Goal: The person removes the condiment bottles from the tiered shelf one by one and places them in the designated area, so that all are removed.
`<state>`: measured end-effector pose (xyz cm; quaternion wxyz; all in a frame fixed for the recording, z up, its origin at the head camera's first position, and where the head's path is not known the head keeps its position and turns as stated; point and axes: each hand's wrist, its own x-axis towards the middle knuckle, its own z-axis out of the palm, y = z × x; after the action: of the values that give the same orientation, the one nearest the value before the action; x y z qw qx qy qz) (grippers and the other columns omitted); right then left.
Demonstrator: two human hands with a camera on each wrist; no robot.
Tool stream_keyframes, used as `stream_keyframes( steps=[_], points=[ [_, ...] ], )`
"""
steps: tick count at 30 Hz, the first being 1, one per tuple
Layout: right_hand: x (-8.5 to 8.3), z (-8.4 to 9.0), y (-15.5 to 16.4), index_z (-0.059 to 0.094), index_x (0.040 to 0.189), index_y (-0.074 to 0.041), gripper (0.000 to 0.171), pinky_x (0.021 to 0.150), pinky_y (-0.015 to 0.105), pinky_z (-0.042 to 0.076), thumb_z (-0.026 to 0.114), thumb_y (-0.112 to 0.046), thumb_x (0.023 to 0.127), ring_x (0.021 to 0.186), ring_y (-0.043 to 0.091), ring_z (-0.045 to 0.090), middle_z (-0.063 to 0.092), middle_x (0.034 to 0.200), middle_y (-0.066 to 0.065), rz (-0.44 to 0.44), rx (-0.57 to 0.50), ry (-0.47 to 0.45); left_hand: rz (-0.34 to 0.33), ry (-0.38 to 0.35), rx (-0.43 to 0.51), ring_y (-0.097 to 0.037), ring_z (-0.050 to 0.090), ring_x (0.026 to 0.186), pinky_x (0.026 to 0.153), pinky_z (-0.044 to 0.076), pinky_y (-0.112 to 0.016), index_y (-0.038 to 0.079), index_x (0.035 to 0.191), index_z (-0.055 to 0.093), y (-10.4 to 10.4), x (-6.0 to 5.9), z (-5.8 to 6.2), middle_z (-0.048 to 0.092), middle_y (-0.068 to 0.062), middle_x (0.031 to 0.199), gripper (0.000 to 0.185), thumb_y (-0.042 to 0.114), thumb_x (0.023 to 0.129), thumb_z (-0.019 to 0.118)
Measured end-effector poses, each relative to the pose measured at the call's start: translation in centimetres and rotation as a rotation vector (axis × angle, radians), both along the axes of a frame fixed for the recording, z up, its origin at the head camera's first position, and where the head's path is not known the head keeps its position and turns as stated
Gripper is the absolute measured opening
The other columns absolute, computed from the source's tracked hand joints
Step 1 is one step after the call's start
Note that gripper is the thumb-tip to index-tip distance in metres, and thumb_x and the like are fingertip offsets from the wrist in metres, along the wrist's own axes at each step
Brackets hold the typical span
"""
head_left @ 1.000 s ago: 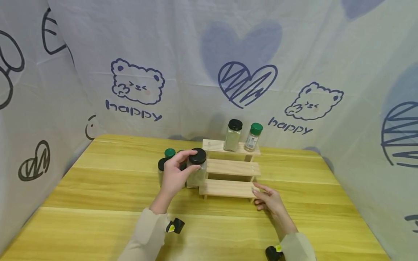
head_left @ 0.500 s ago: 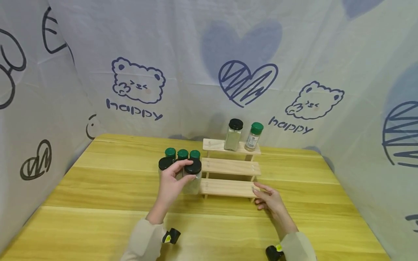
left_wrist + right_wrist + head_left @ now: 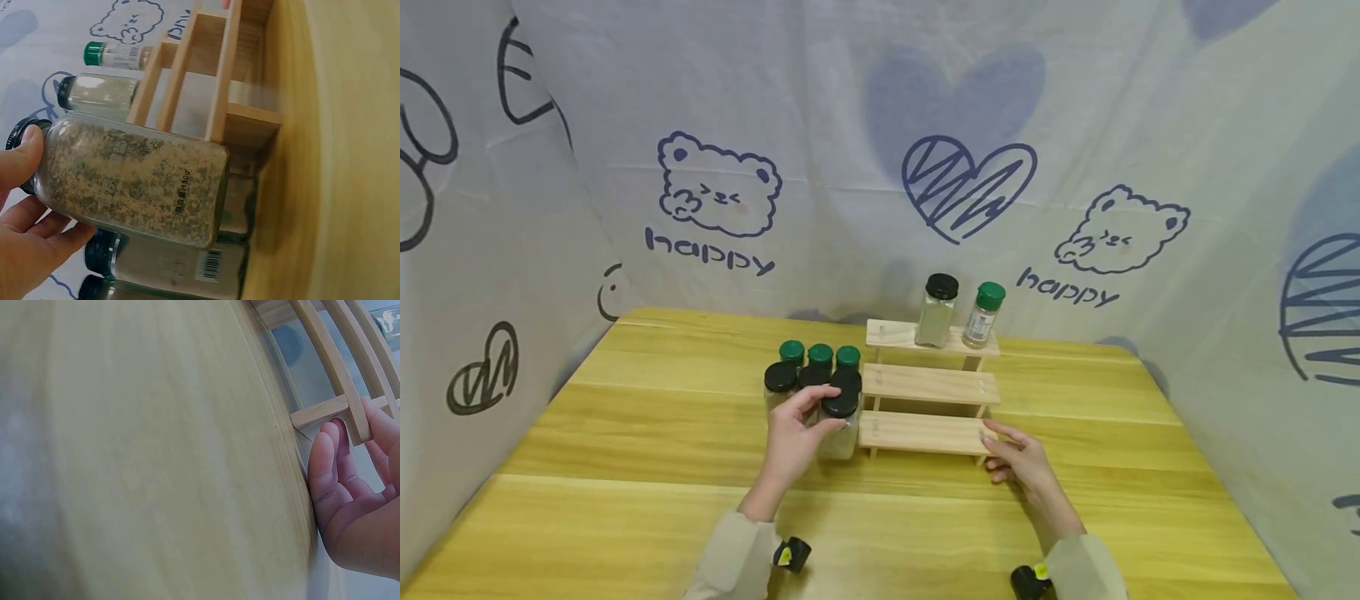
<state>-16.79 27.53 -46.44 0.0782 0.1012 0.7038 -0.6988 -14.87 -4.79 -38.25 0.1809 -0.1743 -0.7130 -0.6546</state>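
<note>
My left hand point(image 3: 792, 440) grips a jar by its black lid. The jar point(image 3: 131, 181) is clear, square-sided and full of brown-green flakes, as the left wrist view shows. It is upright beside the left end of a three-step wooden rack point(image 3: 928, 433), in front of other black-lidded jars point(image 3: 782, 379). Whether its base touches the table cannot be told. At the rack's lower right end, my right hand point(image 3: 1024, 463) pinches the bottom step, thumb on top and fingers curled beneath, seen in the right wrist view around the step's end point(image 3: 359, 428).
On the rack's top step stand a black-lidded jar point(image 3: 936, 312) and a smaller green-capped bottle point(image 3: 982, 317). Several green-capped bottles point(image 3: 820, 356) stand behind the black-lidded jars left of the rack. A patterned cloth point(image 3: 842, 167) hangs behind the wooden table point(image 3: 625, 433).
My left hand has drawn the jar toward me and slightly left, and lower in view, uncovering the jars and green caps behind. The right hand stays on the rack.
</note>
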Motion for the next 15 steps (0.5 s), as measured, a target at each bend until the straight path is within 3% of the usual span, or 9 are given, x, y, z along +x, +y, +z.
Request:
stream_keyframes(
  steps=[15],
  points=[
    [-0.07, 0.34, -0.03, 0.045, 0.128, 0.002, 0.050, 0.045, 0.023, 0.049, 0.063, -0.011, 0.084, 0.053, 0.011, 0.057, 0.063, 0.069, 0.003, -0.001, -0.008, -0.018, -0.004, -0.123, -0.019, -0.036, 0.058, 0.093, 0.074, 0.048, -0.042, -0.013, 0.093, 0.060, 0.02, -0.57, -0.86, 0.061, -0.026, 0.097, 0.028, -0.018, 0.066, 0.067]
  ],
)
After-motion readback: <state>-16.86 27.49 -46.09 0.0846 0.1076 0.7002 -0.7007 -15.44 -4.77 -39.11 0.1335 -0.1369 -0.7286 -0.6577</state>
